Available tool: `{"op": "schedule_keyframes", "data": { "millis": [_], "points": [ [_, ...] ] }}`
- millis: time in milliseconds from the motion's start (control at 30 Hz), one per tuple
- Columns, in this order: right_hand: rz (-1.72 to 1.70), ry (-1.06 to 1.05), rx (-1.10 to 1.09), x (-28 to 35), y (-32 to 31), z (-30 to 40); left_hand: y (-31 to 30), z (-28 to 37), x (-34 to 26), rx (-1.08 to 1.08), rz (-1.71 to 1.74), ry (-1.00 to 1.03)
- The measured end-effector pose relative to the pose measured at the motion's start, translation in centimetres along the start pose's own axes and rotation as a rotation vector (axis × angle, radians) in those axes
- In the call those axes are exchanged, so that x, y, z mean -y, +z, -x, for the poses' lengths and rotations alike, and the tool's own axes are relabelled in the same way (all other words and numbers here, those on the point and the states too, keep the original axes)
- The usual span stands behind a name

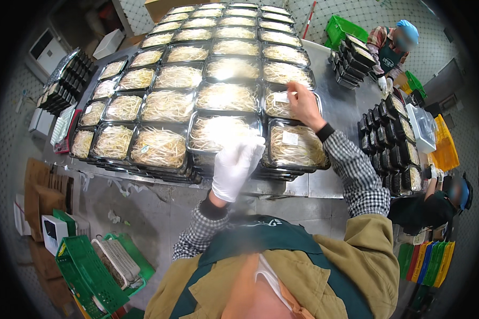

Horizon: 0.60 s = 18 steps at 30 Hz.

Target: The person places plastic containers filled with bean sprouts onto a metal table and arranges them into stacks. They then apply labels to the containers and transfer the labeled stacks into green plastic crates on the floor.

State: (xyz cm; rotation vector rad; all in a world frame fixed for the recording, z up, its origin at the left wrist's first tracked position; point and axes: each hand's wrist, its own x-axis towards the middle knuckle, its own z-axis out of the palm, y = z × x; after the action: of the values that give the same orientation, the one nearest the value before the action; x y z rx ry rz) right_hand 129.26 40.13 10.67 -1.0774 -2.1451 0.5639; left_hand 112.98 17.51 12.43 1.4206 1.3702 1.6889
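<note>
My right hand (304, 105), bare, reaches over a film-topped black tray of bean sprouts (274, 109) in the right-hand column. Its fingertips touch the right side of a white label (281, 97) on that tray. In front of it, the nearest tray in that column (297, 149) bears another white label (290, 138). My left hand (235, 171), in a white glove, is curled over the near edge of the neighbouring sprout tray (215, 129). Its fingers close on what looks like a small white label strip (259, 144), partly lost in glare.
Stacked sprout trays cover much of the metal table (331, 175). More tray stacks stand at right (391, 147) and far left (64, 87). Two people work at the right, one beside a green crate (341, 30). Green crates (88, 275) and cardboard boxes (48, 199) lie at lower left.
</note>
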Motion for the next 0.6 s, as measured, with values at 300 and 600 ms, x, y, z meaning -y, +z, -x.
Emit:
{"op": "schedule_keyframes", "data": {
  "millis": [300,600],
  "points": [
    [-0.777,0.172,0.492,9.8,-2.9,4.9,1.9,-3.1,1.0,-0.083,0.017,-0.118],
    [0.159,0.143,-0.086,-6.2,0.5,-12.2,0.5,-2.3,-0.7,0.081,0.124,-0.124]
  ]
}}
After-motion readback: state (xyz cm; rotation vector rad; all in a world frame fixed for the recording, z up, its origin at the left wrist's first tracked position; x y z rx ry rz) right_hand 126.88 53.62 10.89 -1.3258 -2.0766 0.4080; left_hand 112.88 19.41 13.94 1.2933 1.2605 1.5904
